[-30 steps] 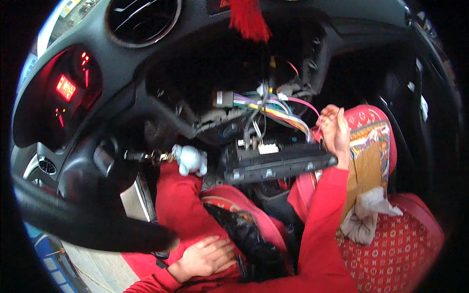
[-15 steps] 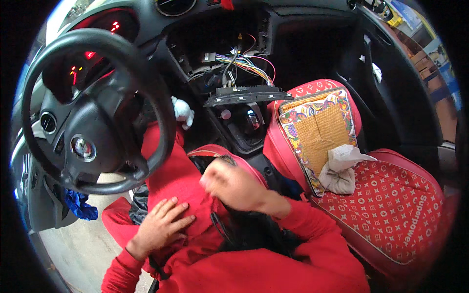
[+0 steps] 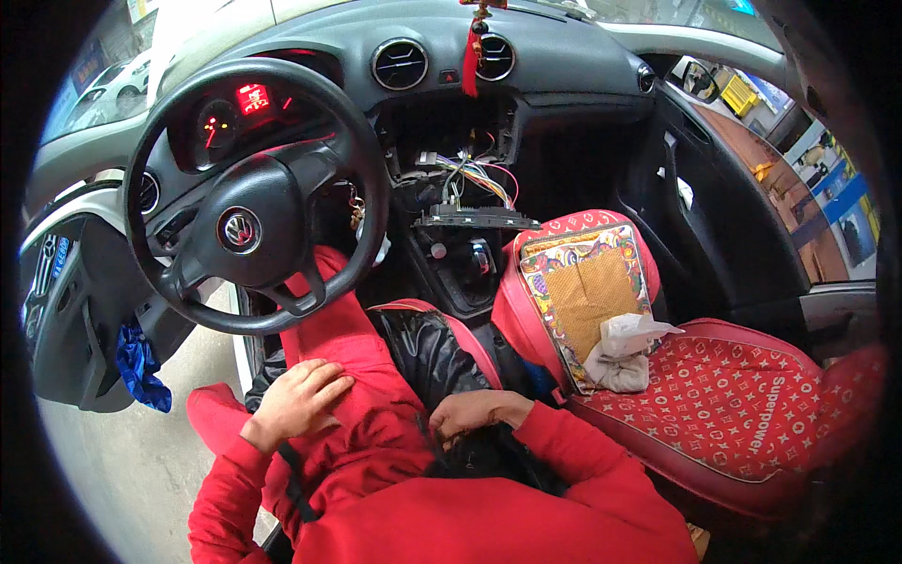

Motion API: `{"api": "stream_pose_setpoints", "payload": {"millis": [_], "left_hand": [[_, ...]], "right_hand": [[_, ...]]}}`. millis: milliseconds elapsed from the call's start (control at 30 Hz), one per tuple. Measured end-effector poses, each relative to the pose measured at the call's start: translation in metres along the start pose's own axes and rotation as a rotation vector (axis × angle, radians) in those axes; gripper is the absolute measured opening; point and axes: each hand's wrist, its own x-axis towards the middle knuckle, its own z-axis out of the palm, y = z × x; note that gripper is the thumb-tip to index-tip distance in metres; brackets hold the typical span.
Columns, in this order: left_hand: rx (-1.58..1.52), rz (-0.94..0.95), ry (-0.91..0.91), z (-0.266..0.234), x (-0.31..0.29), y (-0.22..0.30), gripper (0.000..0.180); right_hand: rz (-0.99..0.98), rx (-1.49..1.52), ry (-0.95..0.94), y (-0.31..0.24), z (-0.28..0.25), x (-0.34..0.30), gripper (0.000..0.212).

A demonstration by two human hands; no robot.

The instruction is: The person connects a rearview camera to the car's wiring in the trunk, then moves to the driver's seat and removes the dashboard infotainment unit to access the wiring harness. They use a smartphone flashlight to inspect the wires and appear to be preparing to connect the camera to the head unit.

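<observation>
My left hand rests flat on my red-trousered thigh, its fingers loosely stretched and holding nothing. Beside my right hip, my right hand is curled, with its fingertips down at the edge of the red clothing by dark fabric. Whatever those fingers grip, if anything, is hidden. Ahead, a flat black electronic unit hangs out of the open dashboard bay, apart from both hands. Several coloured wires run between it and a white connector in the bay.
The steering wheel stands in front of my left side, with the lit instrument cluster behind it. A gear lever is below the unit. On the red passenger seat lie a patterned mat and a crumpled cloth. The driver's door is open.
My right hand has come back and down from above my lap to my right hip. The left hand stays on my thigh. The view has tilted up, showing more dashboard.
</observation>
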Motion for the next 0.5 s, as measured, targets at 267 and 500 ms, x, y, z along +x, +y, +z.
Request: {"api": "stream_pose_setpoints", "payload": {"millis": [267,500], "left_hand": [[-0.152,-0.137,0.115,-0.005,-0.010,0.014,0.077],[-0.249,-0.127,0.159,-0.004,-0.006,0.029,0.070]], "right_hand": [[-0.033,0.156,0.341,0.003,0.028,0.028,0.022],[-0.257,0.821,0.335,0.013,0.047,0.015,0.038]]}}
